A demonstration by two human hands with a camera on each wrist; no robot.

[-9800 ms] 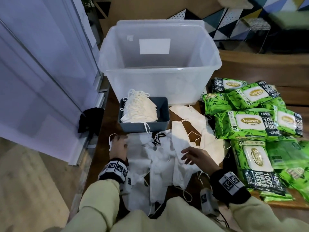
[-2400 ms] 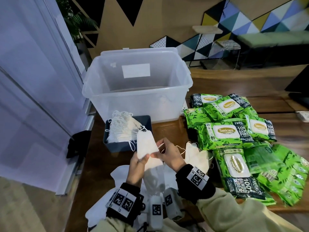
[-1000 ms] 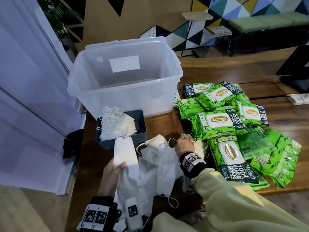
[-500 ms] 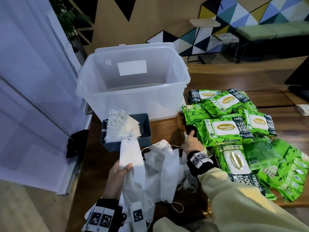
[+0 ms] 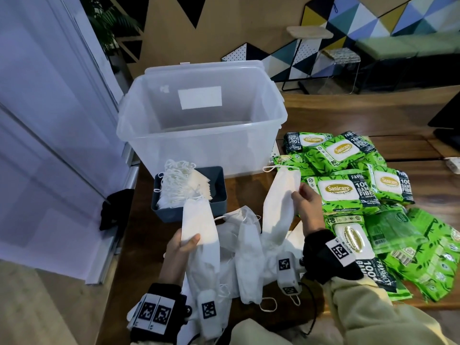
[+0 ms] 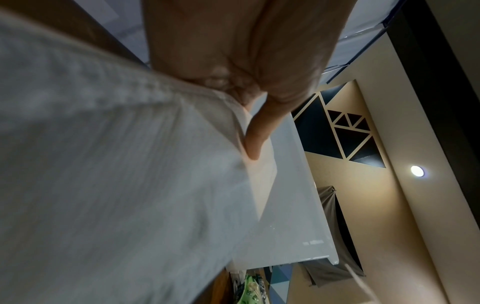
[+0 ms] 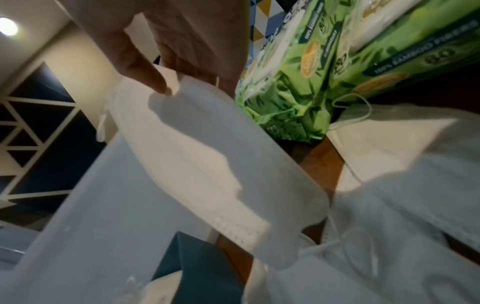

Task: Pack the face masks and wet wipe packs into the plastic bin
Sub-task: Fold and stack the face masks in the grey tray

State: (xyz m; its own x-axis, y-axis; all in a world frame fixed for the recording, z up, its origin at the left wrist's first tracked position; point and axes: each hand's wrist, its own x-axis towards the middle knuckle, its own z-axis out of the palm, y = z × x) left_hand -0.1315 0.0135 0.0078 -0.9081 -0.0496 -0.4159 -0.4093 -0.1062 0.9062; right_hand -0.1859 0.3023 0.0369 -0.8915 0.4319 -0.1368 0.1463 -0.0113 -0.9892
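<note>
My left hand [image 5: 183,244] pinches a folded white face mask [image 5: 199,224] upright, thumb on its front [image 6: 255,142]. My right hand [image 5: 302,204] pinches the edge of a second white mask [image 5: 278,202], raised off the table, thumb and fingers on its upper end [image 7: 161,82]. More loose masks [image 5: 245,257] lie heaped between my wrists. A grey tray [image 5: 219,195] holds a stack of masks [image 5: 181,185]. Behind it stands the clear plastic bin [image 5: 204,145], with nothing visible inside. Green wet wipe packs [image 5: 341,190] are piled to the right.
The wooden table [image 5: 423,150] runs on to the right behind the packs. A white wall or door panel [image 5: 49,145] lies close on the left, with a black object [image 5: 113,207] at the table's left edge. Benches and a small side table stand at the back.
My right hand has picked a mask off the table beside the wipe packs and lifted it. My left hand keeps holding its mask in about the same place.
</note>
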